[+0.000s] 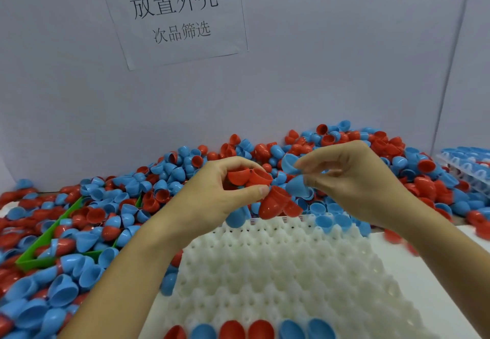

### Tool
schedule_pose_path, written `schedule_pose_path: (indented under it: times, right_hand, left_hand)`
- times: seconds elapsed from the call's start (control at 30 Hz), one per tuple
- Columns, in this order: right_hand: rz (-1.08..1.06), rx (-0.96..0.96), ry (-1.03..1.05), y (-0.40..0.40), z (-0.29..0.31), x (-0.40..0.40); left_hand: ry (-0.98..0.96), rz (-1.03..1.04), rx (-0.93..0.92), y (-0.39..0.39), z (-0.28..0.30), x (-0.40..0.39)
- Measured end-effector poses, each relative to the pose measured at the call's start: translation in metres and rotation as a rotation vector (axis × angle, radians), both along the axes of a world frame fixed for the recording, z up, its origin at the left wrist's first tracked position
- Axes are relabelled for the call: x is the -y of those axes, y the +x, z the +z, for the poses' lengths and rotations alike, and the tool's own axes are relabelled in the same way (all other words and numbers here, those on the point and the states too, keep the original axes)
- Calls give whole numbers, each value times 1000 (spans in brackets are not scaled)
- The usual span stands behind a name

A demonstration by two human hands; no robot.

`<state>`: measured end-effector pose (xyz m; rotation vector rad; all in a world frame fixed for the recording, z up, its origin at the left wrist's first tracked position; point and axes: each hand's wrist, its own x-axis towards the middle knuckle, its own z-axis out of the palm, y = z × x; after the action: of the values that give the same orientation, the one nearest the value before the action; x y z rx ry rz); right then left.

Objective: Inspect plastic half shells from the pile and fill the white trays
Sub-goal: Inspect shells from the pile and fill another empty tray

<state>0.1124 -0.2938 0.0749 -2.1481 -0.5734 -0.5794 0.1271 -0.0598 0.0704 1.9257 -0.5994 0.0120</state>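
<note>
Standing nearest is a row of red and blue plastic half shells (254,329) seated dome-up along the close edge of the white dimpled plastic tray (265,267), whose other cups are mostly bare. A few blue shells (324,223) sit at its far edge. Above that far edge both hands work. The left hand (212,193) curls its fingers (261,189) and thumb round two red half shells (249,177), open mouths showing. The right hand (352,179) pinches a blue half shell (289,163) at its fingertips, and a second blue half shell (297,186) sits just under them; whether the hand holds that one too I cannot tell. A red shell (273,203) lies below, between the hands.

To the left a green plastic bin (39,246) is half buried in shells. Behind everything the big loose pile of red and blue shells (185,169) spreads across the surface to the pale wall, where a white paper sign with printed characters (175,15) hangs. Far right, a stack of filled trays (466,163) stands at the frame's edge.
</note>
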Motion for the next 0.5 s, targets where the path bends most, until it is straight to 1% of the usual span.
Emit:
schedule_pose_path:
  times: [0.1,0.17,0.37,0.43,0.5]
  right_hand:
    - [43,-134,29,4,0,12]
    - [57,-205,2,2,3,18]
    - [55,-372,-355,-23,17,32]
    - [15,-408,-503,-32,13,32]
    - [15,-452,-580,-42,5,30]
  left_hand:
    - [-20,37,-4,4,1,-7]
    - [-34,53,11,5,2,-12]
    - [-14,98,46,8,5,-22]
    - [-35,97,40,6,5,-18]
    - [-59,101,33,3,2,-11]
